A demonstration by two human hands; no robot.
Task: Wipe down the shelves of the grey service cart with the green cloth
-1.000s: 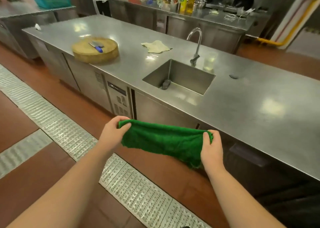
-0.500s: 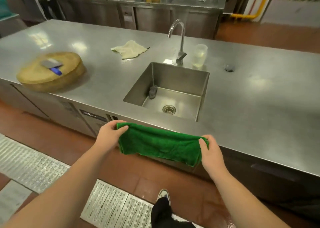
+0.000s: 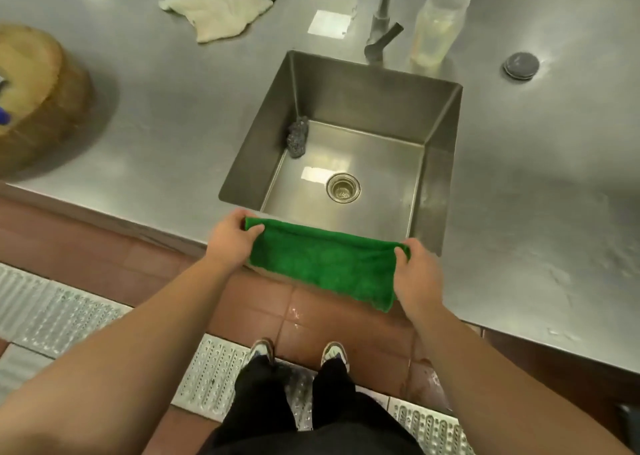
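Cloth: folded green terry cloth (image 3: 322, 260) was held stretched between both hands, just at the near rim of the sink, its lower edge hanging in front of the counter over the floor.
Left hand: left hand (image 3: 230, 240) gripped the cloth's left end, thumb on top and fingers curled over the far edge.
Right hand: right hand (image 3: 415, 274) gripped the cloth's right end, thumb pinched against the fold (fingertips hidden behind the fabric).
Sink: square stainless-steel sink basin (image 3: 440, 149) was set into the brushed steel counter (image 3: 536, 184); a round drain strainer (image 3: 343, 187) sat in its floor.
Scourer: grey steel-wool scourer (image 3: 298, 137) lay in the far-left corner of the basin, leaning on the left wall.
Tap: steel tap (image 3: 382, 21) stood at the far rim of the sink, top cut off by the frame.
Cup: clear plastic cup (image 3: 438, 26) stood just right of the tap.
Plug: dark round disc (image 3: 521, 66), possibly a plug, lay on the counter to the far right.
Rag: crumpled cream rag (image 3: 216, 9) lay on the counter far left of the sink.
Block: round wooden chopping block (image 3: 38, 98) sat at the left edge.
Floor: red-brown floor tiles (image 3: 259, 309) and perforated metal drain grating (image 3: 62, 312) ran along the counter; two sneakers and dark trousers showed below.
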